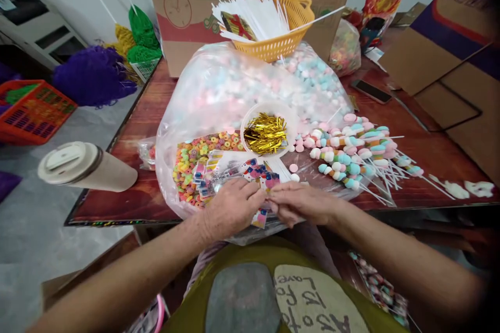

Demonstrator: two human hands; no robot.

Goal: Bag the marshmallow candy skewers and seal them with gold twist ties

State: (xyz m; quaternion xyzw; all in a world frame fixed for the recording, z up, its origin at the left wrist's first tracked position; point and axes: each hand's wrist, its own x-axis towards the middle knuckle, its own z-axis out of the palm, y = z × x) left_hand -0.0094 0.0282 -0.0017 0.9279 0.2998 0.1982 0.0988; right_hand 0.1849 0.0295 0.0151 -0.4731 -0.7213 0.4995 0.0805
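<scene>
My left hand (234, 207) and my right hand (304, 202) meet at the front edge of the table. Their fingers pinch together at a small printed plastic bag (259, 218), whose lower corner hangs below them; the fingers hide the rest. Just beyond my left hand is a pile of clear packets with coloured print (213, 174). Ring-shaped candies (187, 164) lie around it. Behind my hands stands a round tub (291, 138) holding gold tinsel strips (265, 134). Candy skewers (351, 148) of marshmallows and rings on white sticks are heaped to the right.
A large clear bag of pastel marshmallows (219, 83) covers mid-table. An orange basket (269, 49) of white sticks (255, 15) rests behind, before a cardboard box (187, 26). A lidded cup (89, 166) lies tilted at left. A phone (371, 91) is at right.
</scene>
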